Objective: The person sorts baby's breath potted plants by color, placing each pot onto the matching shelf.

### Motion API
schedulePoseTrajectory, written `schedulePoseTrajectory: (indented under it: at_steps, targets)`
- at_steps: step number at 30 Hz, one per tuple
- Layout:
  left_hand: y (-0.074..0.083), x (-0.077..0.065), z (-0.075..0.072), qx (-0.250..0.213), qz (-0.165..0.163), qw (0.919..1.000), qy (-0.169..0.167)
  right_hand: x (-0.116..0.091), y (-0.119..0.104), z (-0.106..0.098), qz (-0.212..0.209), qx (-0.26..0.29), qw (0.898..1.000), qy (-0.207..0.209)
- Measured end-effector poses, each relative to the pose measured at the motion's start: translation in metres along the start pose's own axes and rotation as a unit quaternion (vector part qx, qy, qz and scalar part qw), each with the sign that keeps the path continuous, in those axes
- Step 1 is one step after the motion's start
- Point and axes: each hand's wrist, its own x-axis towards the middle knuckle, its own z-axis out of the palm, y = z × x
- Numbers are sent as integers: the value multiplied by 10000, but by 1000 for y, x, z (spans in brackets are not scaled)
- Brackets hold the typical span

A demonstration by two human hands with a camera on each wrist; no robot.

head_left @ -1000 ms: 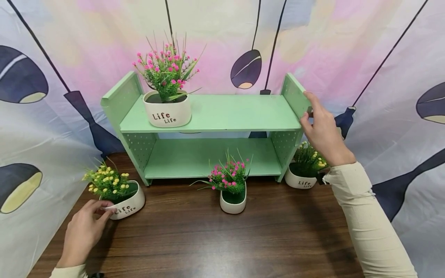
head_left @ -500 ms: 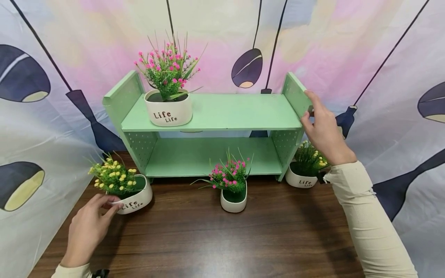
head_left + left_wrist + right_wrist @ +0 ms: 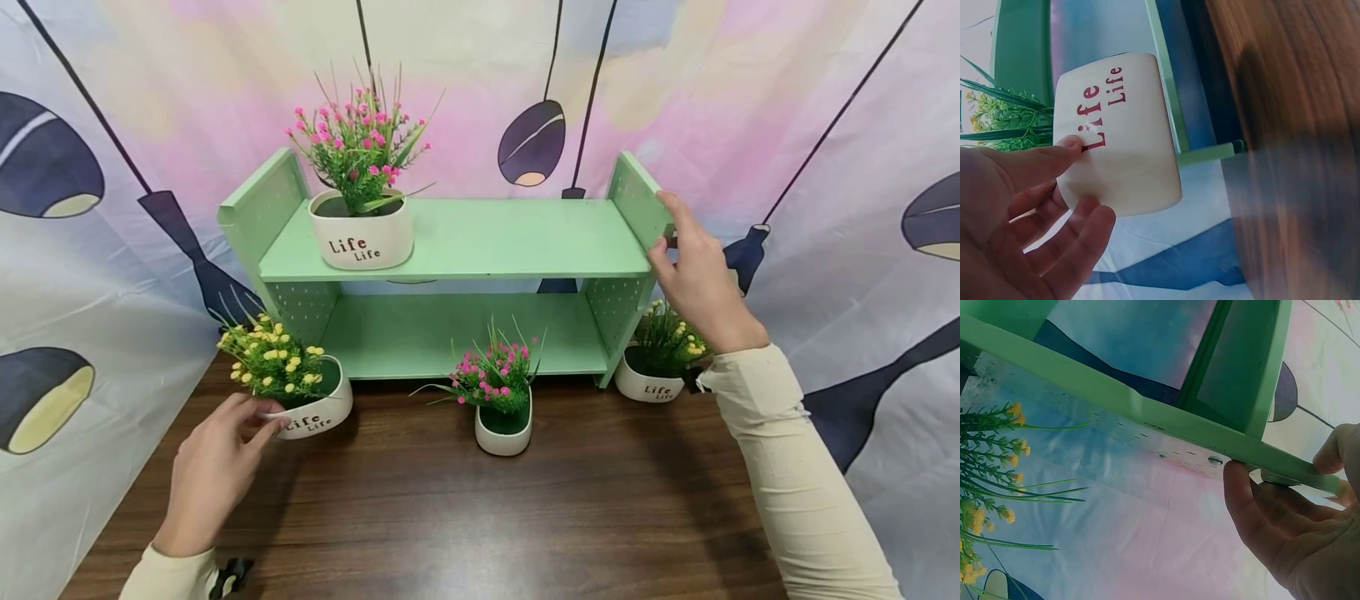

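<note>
My left hand (image 3: pixel 217 467) pinches the left end of a white planter (image 3: pixel 318 414) with yellow artificial flowers (image 3: pixel 273 358), thumb on its front. In the left wrist view the planter (image 3: pixel 1125 137) shows red "Life" lettering and hangs clear of the wooden table (image 3: pixel 1291 125). It overlaps the lower left front corner of a green two-tier shelf (image 3: pixel 517 237). My right hand (image 3: pixel 701 283) grips the upper part of the shelf's right side panel (image 3: pixel 1197 428), thumb on one face and fingers on the other.
A planter with pink flowers (image 3: pixel 362 242) stands on the top tier's left. A smaller pink-flowered planter (image 3: pixel 504 437) sits on the table before the shelf. Another yellow-flowered planter (image 3: pixel 648 386) stands beside the shelf's right side. A patterned curtain (image 3: pixel 465 67) hangs behind.
My left hand has carried the yellow-flowered planter up and to the right, towards the shelf's left front corner. My right hand keeps its grip on the side panel.
</note>
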Motion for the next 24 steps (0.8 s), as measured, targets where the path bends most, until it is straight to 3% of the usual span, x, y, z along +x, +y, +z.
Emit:
schedulePoseTrajectory:
  at_steps: [11,24]
  targets:
    - [19,15,5,-131,340,9993,108,0,2,1,-127,-6,9999,39]
    - [35,27,19,-281,460,9985,22,0,2,1,-71,31,10000,22]
